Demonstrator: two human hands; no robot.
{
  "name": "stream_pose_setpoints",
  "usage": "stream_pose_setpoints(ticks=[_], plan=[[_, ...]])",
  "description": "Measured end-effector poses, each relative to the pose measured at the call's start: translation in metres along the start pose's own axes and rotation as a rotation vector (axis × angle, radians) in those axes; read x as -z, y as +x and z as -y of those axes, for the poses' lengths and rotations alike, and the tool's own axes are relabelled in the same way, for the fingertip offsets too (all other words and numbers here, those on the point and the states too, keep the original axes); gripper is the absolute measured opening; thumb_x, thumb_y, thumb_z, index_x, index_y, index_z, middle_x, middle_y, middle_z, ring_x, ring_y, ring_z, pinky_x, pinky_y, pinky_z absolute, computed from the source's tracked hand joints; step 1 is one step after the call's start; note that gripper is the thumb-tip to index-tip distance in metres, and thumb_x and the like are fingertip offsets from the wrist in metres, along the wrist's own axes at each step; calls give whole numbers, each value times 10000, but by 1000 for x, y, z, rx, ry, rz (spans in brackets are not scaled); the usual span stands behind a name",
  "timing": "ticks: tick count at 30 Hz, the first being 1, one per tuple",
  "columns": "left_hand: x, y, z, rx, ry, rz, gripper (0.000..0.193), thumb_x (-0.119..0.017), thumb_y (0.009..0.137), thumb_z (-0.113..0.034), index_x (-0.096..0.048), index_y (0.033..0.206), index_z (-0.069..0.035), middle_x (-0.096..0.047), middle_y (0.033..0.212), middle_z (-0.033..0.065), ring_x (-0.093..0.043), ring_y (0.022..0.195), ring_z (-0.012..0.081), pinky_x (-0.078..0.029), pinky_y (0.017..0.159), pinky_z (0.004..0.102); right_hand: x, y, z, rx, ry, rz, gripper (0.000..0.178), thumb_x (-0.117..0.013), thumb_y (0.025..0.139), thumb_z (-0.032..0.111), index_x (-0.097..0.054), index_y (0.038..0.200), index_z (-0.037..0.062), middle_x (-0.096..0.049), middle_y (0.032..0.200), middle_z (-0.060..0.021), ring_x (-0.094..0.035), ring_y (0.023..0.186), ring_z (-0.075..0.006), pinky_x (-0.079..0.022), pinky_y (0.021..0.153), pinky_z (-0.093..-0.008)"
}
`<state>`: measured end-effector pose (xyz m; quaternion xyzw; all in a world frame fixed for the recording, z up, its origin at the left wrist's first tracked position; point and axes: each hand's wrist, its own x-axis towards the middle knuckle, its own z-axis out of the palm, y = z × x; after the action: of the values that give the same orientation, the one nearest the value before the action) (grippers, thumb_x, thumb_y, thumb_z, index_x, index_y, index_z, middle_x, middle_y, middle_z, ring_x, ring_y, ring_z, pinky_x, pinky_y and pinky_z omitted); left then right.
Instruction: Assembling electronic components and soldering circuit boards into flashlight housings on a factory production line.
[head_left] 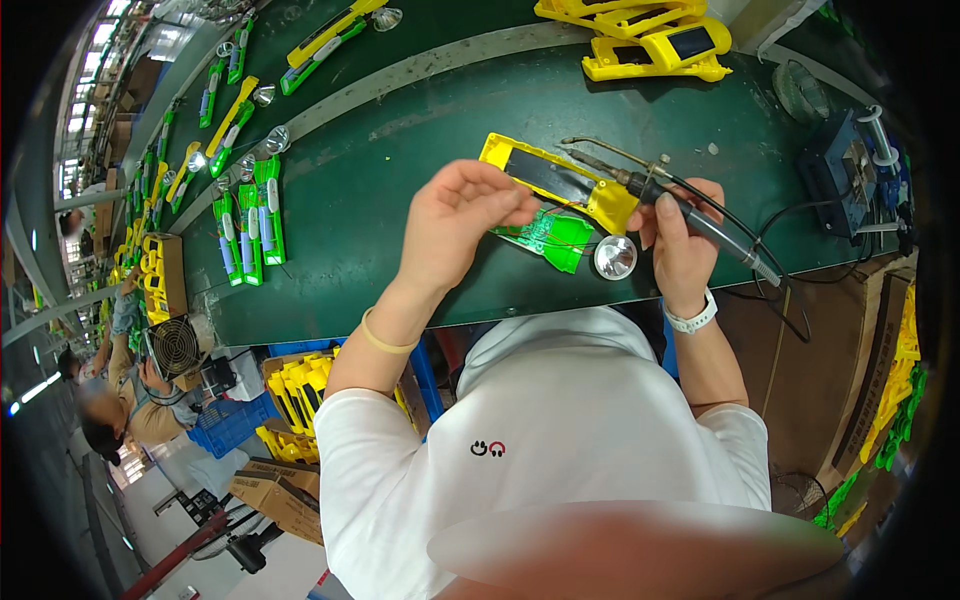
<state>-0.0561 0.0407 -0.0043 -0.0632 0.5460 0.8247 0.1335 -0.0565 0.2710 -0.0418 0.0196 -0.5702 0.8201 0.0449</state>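
Left hand [462, 218] curled, fingers [505, 205] pressed together in a pinch at the edge of the green board [556, 238], just where thin red wires cross it. Right hand [683, 243] wrapped round the soldering iron [690, 213], fingers closed on its dark handle, metal tip pointing left over the yellow shell [548, 176]. Shell lying flat on the worktop [380, 190] between the two hands, its dark inner panel up, touching the left fingertips at one side and the right thumb at the other. Board sticking out from under the shell toward the body, directly below the left fingers. Round silver reflector [614, 258] just beside the board, next to the right palm. Black cord [770, 232] trailing from the iron to the right, toward a blue station [848, 172] near the worktop's edge. White wristband [692, 318] on the right wrist, yellow band [385, 338] on the left. Farther out: a stack of yellow shells [655, 40] at the top, green and yellow units [248, 225] in rows at the left. Below the worktop, a bin of yellow parts [298, 395] and a small fan [176, 345].
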Motion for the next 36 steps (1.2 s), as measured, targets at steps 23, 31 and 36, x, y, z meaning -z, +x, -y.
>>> stream_pose_setpoints(ticks=[23,31,36], plan=[[41,60,-22,-544,1416,320,66,-652,733,-82,-639,784,-42,-522,811,91,-557,766,252,-476,683,332,-32,2,-12,-148,-100,73,237,-594,846,11,-389,965,20,-536,797,-60,-568,644,-99,-467,570,-214],[37,65,-34,-444,1494,497,56,-626,705,-60,-647,756,-51,-493,873,100,-547,756,259,-472,675,344,-32,3,-23,-125,-165,93,232,-611,834,28,-398,926,24,-523,766,-38,-540,628,-67,-440,534,-188],[32,68,-37,-413,1533,520,54,-615,704,-51,-643,750,-50,-495,873,102,-548,754,259,-470,665,345,-37,9,-21,-122,-219,107,227,-613,834,30,-404,921,30,-517,750,-24,-527,605,-58,-426,516,-185]])
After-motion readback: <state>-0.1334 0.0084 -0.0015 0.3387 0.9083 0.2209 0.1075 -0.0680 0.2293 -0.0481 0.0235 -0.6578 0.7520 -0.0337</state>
